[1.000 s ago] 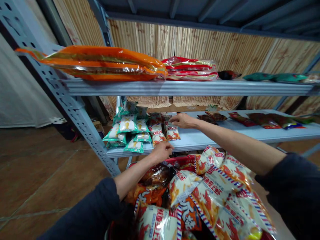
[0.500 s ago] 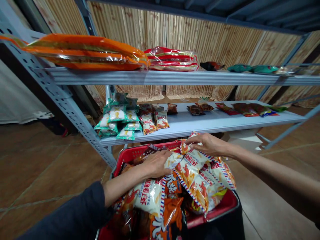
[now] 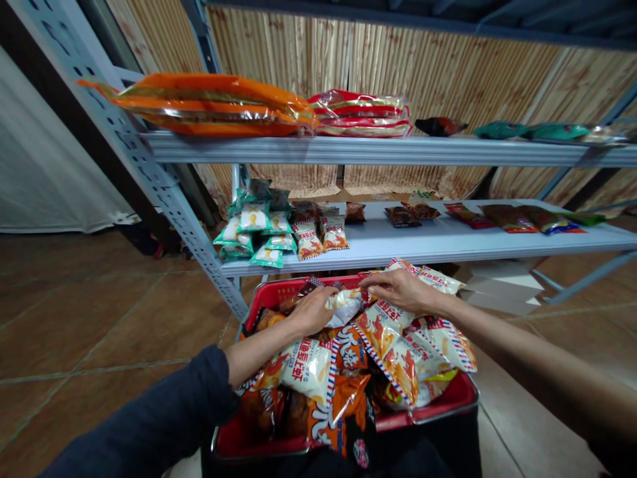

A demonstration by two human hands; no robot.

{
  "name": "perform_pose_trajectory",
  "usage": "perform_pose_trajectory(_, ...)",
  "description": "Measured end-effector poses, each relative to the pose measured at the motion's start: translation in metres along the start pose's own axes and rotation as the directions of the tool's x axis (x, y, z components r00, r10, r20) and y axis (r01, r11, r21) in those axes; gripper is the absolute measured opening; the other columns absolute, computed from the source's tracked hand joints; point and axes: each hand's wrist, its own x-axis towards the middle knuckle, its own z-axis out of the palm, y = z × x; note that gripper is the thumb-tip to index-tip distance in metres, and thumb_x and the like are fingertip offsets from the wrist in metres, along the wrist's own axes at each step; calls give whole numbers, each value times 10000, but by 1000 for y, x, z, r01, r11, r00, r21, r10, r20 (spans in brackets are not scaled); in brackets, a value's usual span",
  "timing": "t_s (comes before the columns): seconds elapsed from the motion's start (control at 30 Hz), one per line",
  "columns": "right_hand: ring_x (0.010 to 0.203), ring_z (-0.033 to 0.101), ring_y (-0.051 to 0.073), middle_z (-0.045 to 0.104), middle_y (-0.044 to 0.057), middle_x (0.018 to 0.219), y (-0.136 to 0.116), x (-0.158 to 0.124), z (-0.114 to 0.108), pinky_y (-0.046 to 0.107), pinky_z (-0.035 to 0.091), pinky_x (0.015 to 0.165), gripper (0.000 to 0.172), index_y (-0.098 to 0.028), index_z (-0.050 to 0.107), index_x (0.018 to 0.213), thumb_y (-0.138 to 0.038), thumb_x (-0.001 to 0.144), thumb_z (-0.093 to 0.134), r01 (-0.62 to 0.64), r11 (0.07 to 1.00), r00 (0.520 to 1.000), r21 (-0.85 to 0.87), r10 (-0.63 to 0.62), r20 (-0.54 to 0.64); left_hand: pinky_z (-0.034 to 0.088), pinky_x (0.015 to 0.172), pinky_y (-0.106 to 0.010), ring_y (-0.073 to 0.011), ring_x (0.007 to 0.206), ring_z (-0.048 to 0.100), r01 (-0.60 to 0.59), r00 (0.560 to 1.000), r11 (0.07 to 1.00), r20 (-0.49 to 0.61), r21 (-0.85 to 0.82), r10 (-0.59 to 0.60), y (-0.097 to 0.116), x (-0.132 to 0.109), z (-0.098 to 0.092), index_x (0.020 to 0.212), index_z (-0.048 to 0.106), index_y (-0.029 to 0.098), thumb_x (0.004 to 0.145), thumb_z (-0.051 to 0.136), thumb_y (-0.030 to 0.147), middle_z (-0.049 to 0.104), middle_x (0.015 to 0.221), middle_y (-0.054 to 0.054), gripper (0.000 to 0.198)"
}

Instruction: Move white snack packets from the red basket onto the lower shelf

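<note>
Crumpled white snack packet (image 3: pixel 344 308) on heap in red basket (image 3: pixel 293 292), between both hands. Left hand (image 3: pixel 311 311) curled over packet; right hand (image 3: pixel 403 291) pinched at heap top; grasp on either unclear. Risk: overfilled heap, packets sliding over rim. Counts: two hands, one basket, two steel shelves (image 3: pixel 348 151), two striped packets (image 3: pixel 334 234) at lower-shelf front.

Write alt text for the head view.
The left hand and right hand rest on white-and-orange snack packets heaped in a red basket. Behind them, a metal shelf holds more snack packets.
</note>
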Motion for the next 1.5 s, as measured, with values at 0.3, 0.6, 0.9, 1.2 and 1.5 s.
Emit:
perform_pose_trajectory(0.3, 969, 590, 220, 628, 47, 1089, -4, 4, 10, 404, 459, 837, 470, -271, 544, 1148, -303, 690, 646, -100, 908, 978, 407, 166, -129, 479, 738, -307, -161, 805, 612, 166, 982, 796, 21, -582, -189, -10, 5, -30, 1046, 533, 131, 664, 553, 144, 650, 943, -69, 382)
perform_pose_trajectory(0.6, 936, 598, 178, 627, 42, 1056, -46, 9, 36, 293, 516, 693, 491, -273, 490, 1153, -357, 699, 659, -4, 256, 925, 967, 369, -94, 380, 925, -372, -204, 1054, 472, -118, 887, 987, -435, 114, 156, 63, -28, -29, 1188, 462, 207, 808, 451, 193, 520, 1106, -76, 381)
perform_pose_trajectory(0.9, 721, 633, 176, 685, 62, 806, -22, 4, 14, 320, 513, 677, 222, -140, 631, 853, -248, 663, 676, -74, 72, 870, 995, 492, 29, 330, 990, -413, -229, 1202, 394, 21, 884, 944, -435, -329, -171, 68, -21, -49, 1169, 489, 225, 807, 470, 409, 437, 1305, -73, 407)
perform_pose_trajectory(1.2, 564, 565, 119, 654, 15, 649, -6, 8, 7, 266, 458, 587, 246, -142, 635, 740, -335, 612, 718, -47, 167, 880, 985, 474, -38, 479, 796, -325, -196, 940, 601, 176, 975, 345, 115, -922, -191, 73, -23, -27, 1124, 515, 167, 723, 619, 308, 620, 1080, -102, 438)
perform_pose_trajectory(1.5, 644, 580, 131, 684, 13, 747, -4, 13, 3, 260, 452, 617, 235, -171, 668, 787, -269, 583, 732, 30, 182, 874, 983, 473, -114, 472, 805, -329, -200, 941, 605, 123, 961, 472, -13, -873, -275, 65, -29, -12, 1131, 513, 186, 713, 610, 326, 630, 1084, -84, 451)
